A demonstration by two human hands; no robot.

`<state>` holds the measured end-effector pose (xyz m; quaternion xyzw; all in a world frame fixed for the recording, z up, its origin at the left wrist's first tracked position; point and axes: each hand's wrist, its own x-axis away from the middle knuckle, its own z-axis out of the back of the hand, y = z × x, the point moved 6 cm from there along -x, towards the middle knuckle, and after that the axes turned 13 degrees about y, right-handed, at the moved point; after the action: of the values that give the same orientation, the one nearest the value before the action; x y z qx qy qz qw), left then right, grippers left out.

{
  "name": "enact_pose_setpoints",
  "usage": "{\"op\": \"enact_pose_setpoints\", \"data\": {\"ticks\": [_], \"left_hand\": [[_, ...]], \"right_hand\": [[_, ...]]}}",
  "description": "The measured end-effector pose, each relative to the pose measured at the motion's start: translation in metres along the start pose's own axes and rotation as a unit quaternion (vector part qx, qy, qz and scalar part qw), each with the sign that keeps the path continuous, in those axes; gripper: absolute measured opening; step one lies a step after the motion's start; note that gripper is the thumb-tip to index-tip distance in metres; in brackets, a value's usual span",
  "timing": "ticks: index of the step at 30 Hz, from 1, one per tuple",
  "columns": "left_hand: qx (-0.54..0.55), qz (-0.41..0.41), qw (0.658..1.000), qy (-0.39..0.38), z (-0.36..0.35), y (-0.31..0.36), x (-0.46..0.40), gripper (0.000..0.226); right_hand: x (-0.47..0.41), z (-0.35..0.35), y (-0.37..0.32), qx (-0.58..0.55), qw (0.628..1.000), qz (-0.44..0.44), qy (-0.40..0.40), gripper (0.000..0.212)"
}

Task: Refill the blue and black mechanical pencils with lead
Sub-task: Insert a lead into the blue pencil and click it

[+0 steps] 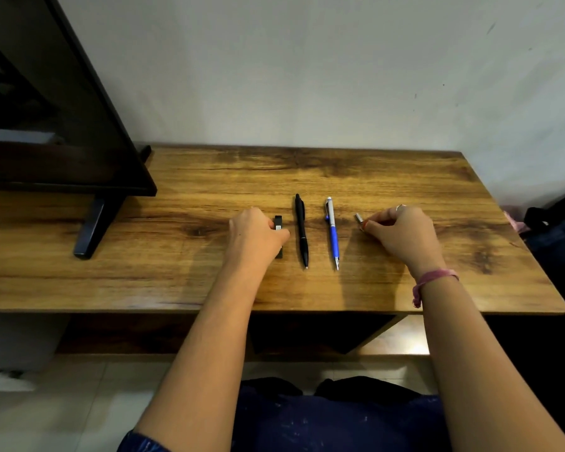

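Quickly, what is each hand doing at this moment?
Left hand: fingers curled round the small black case on the table.
Right hand: pinches a small orange and silver object on the table.

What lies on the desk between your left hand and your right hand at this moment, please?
In the head view, the black pencil and the blue pencil lie side by side between the left hand and the right hand, both untouched.
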<state>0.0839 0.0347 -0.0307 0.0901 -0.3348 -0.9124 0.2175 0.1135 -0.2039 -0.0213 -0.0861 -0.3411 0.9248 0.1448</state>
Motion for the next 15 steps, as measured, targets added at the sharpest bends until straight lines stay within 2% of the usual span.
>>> {"op": "enact_pose_setpoints", "data": {"ticks": [9, 15], "left_hand": [[0.063, -0.081, 0.995, 0.019, 0.001, 0.037, 0.018, 0.006], [0.069, -0.142, 0.987, -0.013, -0.024, 0.068, 0.039, 0.022]], "right_hand": [[-0.003, -0.005, 0.002, 0.027, 0.999, 0.037, 0.027, 0.011], [-0.004, -0.008, 0.006, 0.021, 0.998, 0.038, 0.035, 0.01]]}}
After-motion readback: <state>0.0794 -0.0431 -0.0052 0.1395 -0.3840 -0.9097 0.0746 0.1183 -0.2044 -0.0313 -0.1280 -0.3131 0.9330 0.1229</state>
